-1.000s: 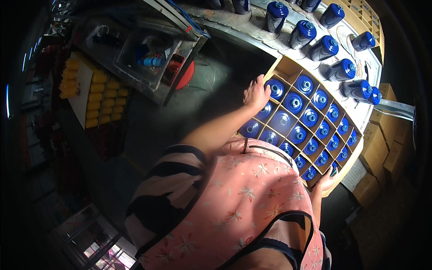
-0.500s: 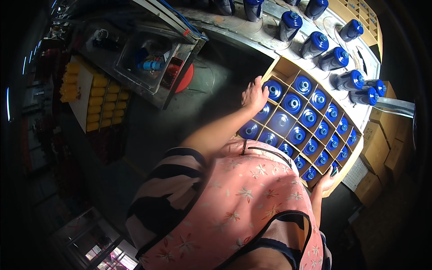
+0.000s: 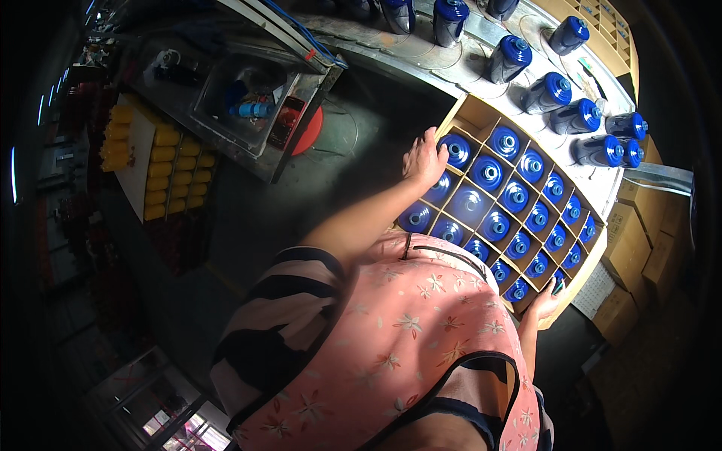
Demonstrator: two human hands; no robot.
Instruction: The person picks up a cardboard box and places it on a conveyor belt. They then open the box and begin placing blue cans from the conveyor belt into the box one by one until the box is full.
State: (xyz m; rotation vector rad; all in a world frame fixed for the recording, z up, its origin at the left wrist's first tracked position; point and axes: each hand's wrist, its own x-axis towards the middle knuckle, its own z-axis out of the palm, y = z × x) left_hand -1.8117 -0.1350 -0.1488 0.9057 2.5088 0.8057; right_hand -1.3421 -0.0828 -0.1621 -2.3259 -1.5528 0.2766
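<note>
A divided cardboard box (image 3: 475, 115) is in front of my body, its cells filled with blue bottles (image 3: 488, 173) whose round necks point up. One cell at its far left corner holds no bottle. My left hand (image 3: 425, 161) is closed over the box's left edge, fingers bent at the rim beside the corner bottle. At the near right corner, my right hand (image 3: 547, 301) grips the box wall with the thumb over the rim; its other fingers are mostly hidden. Just beyond the box, blue-topped bottles (image 3: 547, 92) stand on a pale work surface (image 3: 421, 60).
To the left are a metal sink (image 3: 233, 98) with blue items in it and a red round stool (image 3: 310, 131). Farther left stand stacked yellow bottles (image 3: 162, 169). Cardboard cartons (image 3: 635, 244) are piled on the right. Another divided box (image 3: 613, 30) is at the far right.
The bottles on the work surface have moved right and toward the near right end, where they now stand closer together. Both hands and the held box have stayed almost still.
</note>
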